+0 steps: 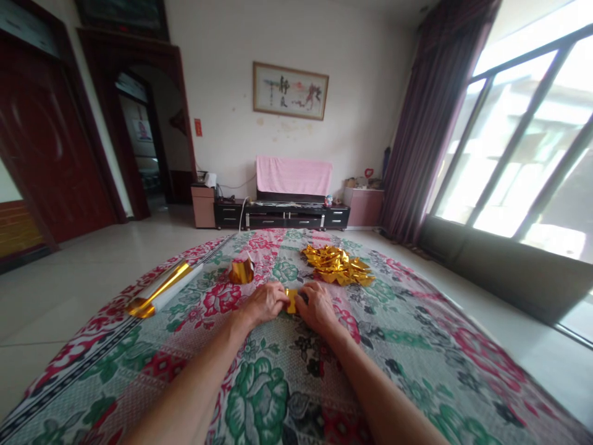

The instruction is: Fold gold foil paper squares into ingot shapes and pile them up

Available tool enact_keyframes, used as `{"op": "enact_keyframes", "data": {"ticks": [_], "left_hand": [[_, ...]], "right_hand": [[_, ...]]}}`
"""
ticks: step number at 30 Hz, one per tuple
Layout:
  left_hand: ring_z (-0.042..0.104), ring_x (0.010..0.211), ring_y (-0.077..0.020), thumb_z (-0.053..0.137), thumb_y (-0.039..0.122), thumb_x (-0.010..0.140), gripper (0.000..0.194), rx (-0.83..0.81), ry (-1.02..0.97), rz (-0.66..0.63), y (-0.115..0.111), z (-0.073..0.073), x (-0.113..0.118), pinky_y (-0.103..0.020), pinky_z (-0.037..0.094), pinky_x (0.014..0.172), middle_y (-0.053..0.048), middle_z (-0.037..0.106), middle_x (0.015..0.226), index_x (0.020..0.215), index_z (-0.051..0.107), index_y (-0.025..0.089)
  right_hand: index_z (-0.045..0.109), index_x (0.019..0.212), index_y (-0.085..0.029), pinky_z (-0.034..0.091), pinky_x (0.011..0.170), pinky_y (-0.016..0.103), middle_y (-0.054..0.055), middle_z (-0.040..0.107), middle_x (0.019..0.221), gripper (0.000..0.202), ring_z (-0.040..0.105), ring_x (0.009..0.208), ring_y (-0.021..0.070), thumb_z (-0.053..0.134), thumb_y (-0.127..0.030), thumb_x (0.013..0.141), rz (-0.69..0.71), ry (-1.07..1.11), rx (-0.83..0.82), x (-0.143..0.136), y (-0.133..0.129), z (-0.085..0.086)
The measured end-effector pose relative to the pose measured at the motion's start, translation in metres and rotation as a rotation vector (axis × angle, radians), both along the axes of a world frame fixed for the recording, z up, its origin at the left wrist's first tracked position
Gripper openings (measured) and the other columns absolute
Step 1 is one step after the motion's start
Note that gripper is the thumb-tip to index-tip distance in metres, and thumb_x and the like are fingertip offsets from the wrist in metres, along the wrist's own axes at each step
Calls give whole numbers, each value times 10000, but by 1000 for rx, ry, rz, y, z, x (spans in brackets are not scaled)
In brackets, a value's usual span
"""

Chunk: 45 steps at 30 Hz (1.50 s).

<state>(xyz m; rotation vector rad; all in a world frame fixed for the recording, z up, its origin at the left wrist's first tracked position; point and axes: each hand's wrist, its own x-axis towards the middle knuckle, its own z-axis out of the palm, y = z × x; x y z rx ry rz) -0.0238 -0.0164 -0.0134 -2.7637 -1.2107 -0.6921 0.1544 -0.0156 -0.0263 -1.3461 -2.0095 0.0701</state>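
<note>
A small piece of gold foil paper (291,301) is between my two hands, close to the flowered cloth. My left hand (269,299) has its fingers closed on the left end of the piece. On its right end, the thumb and fingers of my right hand (317,303) are pressed together. The fingertips hide part of the foil, so its full shape cannot be made out. Just beyond my right hand lies a pile of folded gold foil pieces (338,264). A curled strip of gold foil (241,271) stands beyond my left hand.
A long roll of gold and white foil (160,289) lies at the left on the flowered cloth (257,395). Past the cloth's far edge stand a low black cabinet (285,220) and a television under a pink cover (294,176). A curtain (419,123) and windows are at the right.
</note>
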Motion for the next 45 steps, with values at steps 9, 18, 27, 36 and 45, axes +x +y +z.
{"op": "enact_keyframes", "data": {"ticks": [9, 18, 27, 36, 45], "left_hand": [[542, 808, -140, 462, 120, 758, 276, -43, -15, 0, 3, -2, -1, -240, 431, 746, -32, 602, 837, 828, 703, 234], [538, 822, -146, 465, 154, 785, 219, -12, -30, 30, 0, 1, -2, -246, 436, 756, -42, 583, 844, 796, 679, 199], [542, 858, -145, 462, 144, 775, 200, -43, -79, 31, 3, 0, -2, -244, 434, 784, -34, 578, 868, 801, 653, 198], [540, 802, -141, 469, 124, 746, 166, -51, -116, 27, 4, -3, -2, -240, 425, 747, -23, 577, 787, 761, 622, 187], [565, 811, -144, 456, 96, 738, 203, -27, -217, 98, 3, -1, 0, -246, 444, 765, -36, 615, 825, 792, 635, 178]], "right_hand": [[567, 1097, -196, 360, 877, 279, 68, 578, 1131, 329, 518, 1016, 184, 483, -199, 779, 73, -42, -56, 0, 3, 1], [614, 972, -178, 407, 775, 248, 57, 637, 913, 232, 572, 847, 163, 507, -212, 769, 136, 23, -58, 0, 8, 4], [642, 982, -123, 443, 666, 221, 50, 648, 822, 352, 579, 715, 139, 543, -125, 644, 79, 152, -136, 0, 14, 11], [635, 1021, -191, 464, 666, 219, 6, 676, 862, 399, 592, 666, 115, 529, -116, 644, 105, 191, -245, 2, 11, 20], [656, 977, -187, 475, 666, 235, 30, 656, 874, 348, 588, 664, 121, 511, -133, 665, -39, 251, -148, 0, 19, 7]]}}
